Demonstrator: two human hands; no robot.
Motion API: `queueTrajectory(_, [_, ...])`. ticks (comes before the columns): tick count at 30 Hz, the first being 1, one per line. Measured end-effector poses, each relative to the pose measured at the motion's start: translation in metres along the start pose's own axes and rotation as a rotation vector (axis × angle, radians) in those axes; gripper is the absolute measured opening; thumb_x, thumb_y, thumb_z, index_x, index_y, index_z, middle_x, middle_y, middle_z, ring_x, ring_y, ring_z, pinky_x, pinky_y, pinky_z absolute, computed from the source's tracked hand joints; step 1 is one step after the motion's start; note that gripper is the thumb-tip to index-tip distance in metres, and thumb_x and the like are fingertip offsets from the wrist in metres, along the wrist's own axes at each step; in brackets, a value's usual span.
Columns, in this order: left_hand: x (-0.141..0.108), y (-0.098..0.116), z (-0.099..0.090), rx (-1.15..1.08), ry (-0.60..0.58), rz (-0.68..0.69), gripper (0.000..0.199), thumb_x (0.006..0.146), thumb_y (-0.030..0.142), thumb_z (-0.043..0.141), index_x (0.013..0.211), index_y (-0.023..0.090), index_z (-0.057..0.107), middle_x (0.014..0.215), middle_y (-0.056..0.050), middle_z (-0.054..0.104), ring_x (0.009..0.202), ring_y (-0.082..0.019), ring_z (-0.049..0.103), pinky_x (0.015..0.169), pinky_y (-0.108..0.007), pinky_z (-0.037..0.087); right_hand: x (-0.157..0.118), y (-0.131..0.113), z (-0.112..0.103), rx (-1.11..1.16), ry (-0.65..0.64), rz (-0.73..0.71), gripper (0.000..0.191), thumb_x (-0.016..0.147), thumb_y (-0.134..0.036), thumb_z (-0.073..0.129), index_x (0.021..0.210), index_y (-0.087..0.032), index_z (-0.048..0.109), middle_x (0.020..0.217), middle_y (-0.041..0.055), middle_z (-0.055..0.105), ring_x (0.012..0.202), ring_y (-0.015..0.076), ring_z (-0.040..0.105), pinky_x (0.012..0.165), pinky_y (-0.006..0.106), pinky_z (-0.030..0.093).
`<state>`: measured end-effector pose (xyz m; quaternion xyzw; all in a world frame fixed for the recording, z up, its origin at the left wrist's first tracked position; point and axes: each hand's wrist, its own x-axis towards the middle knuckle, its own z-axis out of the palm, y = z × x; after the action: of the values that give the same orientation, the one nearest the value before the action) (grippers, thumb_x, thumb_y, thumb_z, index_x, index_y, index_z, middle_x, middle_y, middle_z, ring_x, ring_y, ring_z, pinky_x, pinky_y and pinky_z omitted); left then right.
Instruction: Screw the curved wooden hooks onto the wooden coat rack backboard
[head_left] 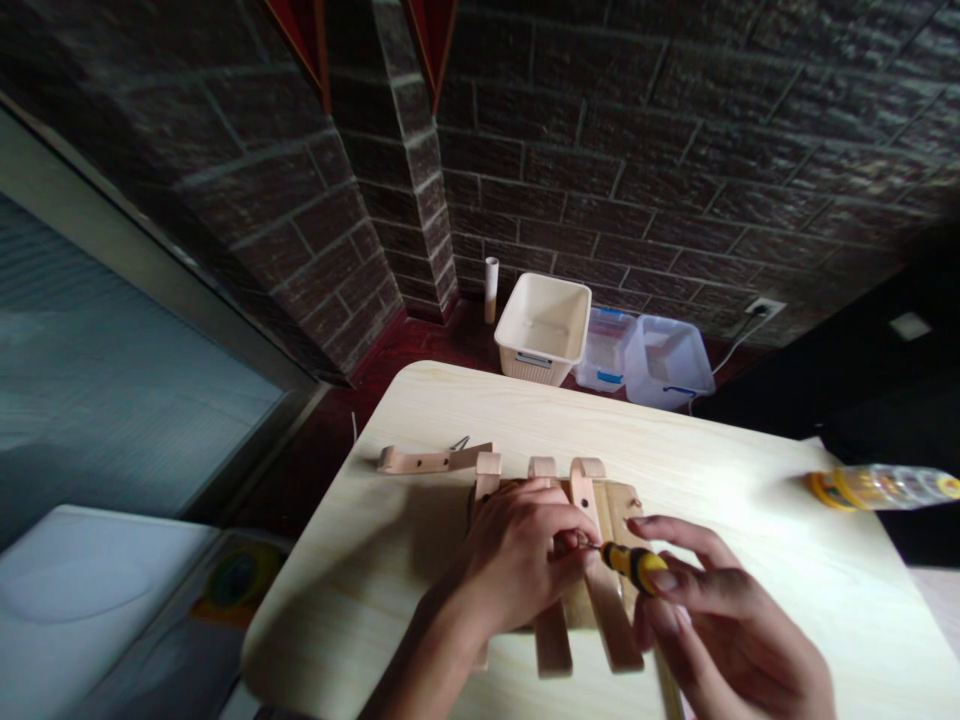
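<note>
My right hand [705, 610] grips a small yellow-and-black screwdriver [634, 566] by its handle end, with the shaft pointing left. My left hand [517, 545] rests over several pale leather straps and pinches something small at the screwdriver's tip; what it is cannot be made out. One strap [611, 610] with a curled upper end runs under the tip, and another strap [553, 640] hangs below my left hand. The straps lie across a brownish block [619, 510] on the table. A separate strap [431, 461] with holes lies at the left.
The pale wooden table [712, 460] fills the lower view. A clear bottle with yellow ends [885, 487] lies at its right. Beyond the far edge stand a cream bin [541, 315], clear plastic boxes [667, 360] and a tube [491, 290] by the brick wall.
</note>
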<state>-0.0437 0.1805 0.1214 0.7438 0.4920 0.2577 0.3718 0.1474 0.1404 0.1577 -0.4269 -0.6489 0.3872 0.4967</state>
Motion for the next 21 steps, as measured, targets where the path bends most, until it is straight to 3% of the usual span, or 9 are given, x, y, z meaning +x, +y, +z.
queueTrajectory(7, [0.0001,-0.0015,0.0000,0.023,0.007,0.000,0.008,0.089,0.030,0.069,0.093,0.027,0.076,0.085,0.002,0.071,0.087,-0.019,0.060,0.082,-0.031,0.043,-0.0033,0.0012,-0.0003,0.106,0.004,0.039,0.019,0.095,-0.009,0.059,0.098,-0.024,0.069,0.118,0.0098,0.071,0.058,0.0145,0.071,0.054,0.029,0.062])
queueTrajectory(10, [0.0000,0.0003,-0.0021,0.028,-0.014,-0.011,0.010,0.091,0.031,0.067,0.095,0.028,0.076,0.086,0.002,0.071,0.088,-0.019,0.060,0.081,-0.031,0.042,-0.0038,0.0025,-0.0011,0.118,0.005,0.043,0.018,0.095,-0.009,0.058,0.097,-0.025,0.068,0.116,0.0091,0.071,0.066,0.0173,0.073,0.055,0.029,0.062])
queueTrajectory(15, [0.0001,0.0013,-0.0038,0.025,-0.035,-0.027,0.012,0.093,0.033,0.066,0.093,0.028,0.077,0.089,0.002,0.073,0.091,-0.020,0.061,0.082,-0.032,0.041,-0.0001,0.0016,-0.0056,-0.042,0.021,-0.008,0.016,0.092,-0.014,0.064,0.099,-0.026,0.072,0.106,0.0102,0.074,0.095,0.0265,0.074,0.066,0.030,0.063])
queueTrajectory(21, [0.0008,0.0014,-0.0046,0.026,-0.043,-0.035,0.011,0.093,0.034,0.067,0.093,0.030,0.078,0.089,0.003,0.073,0.093,-0.020,0.061,0.082,-0.032,0.041,0.0048,0.0018,-0.0084,-0.129,-0.039,-0.064,0.020,0.091,-0.015,0.063,0.103,-0.026,0.074,0.103,0.0103,0.073,0.100,0.0264,0.071,0.075,0.030,0.062])
